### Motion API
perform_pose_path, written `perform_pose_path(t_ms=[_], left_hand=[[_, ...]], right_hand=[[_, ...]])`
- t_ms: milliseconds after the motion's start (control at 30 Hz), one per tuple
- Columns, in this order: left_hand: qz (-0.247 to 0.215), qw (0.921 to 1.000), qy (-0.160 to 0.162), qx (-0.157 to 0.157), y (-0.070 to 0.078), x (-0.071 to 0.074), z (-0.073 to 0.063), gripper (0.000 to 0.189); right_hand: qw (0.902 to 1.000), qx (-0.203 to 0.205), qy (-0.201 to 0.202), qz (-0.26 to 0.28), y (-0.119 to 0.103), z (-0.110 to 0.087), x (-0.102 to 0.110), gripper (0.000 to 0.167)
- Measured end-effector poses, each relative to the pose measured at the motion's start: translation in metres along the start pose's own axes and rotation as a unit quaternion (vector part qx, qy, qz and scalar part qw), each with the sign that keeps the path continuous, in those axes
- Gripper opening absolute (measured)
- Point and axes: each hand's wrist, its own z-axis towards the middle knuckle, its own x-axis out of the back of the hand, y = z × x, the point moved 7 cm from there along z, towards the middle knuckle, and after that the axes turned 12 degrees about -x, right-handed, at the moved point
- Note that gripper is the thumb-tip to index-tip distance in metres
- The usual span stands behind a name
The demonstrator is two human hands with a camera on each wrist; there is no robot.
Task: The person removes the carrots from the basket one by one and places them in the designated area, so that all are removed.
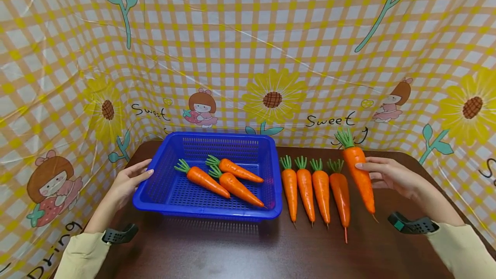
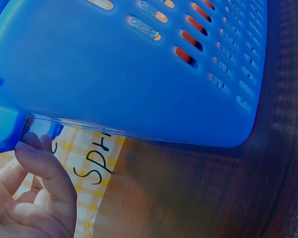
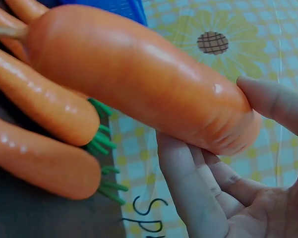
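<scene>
My left hand (image 1: 125,182) pinches the left rim of a blue plastic basket (image 1: 205,211), thumb on top. In the left wrist view, the hand (image 2: 39,193) is at the rim beside the basket's wall (image 2: 89,74). Inside the basket lie three orange carrots (image 1: 209,182) with short green stems. At the right, my right hand (image 1: 395,175) holds another carrot (image 1: 358,175) between thumb and fingers, green end up and tip down. Seen from the right wrist, this carrot (image 3: 139,74) is above the others, gripped near its thick end.
Several carrots (image 1: 305,193) lie side by side on the dark brown table (image 1: 217,253), between the basket and my right hand. A checked cloth (image 1: 232,46) with sunflowers hangs behind the table and along both sides.
</scene>
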Motion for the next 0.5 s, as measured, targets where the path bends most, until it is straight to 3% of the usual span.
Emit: perform_pose_path(t_ms=[200, 300, 433, 500], left_hand=[[0.003, 1.0, 0.0, 0.001, 0.001, -0.001, 0.0, 0.068], [0.004, 1.0, 0.0, 0.001, 0.0, -0.001, 0.0, 0.068], [0.006, 1.0, 0.0, -0.001, 0.0, -0.001, -0.001, 0.068], [0.006, 1.0, 0.0, -0.002, 0.0, 0.0, 0.0, 0.068]], right_hand=[[0.9999, -0.014, 0.001, -0.006, 0.015, 0.003, -0.003, 0.067], [0.9998, -0.013, -0.014, 0.007, 0.023, 0.004, -0.004, 0.053], [0.9995, -0.021, -0.021, 0.008, 0.035, 0.009, -0.004, 0.056], [0.9995, -0.029, -0.016, 0.001, 0.04, 0.012, -0.004, 0.069]])
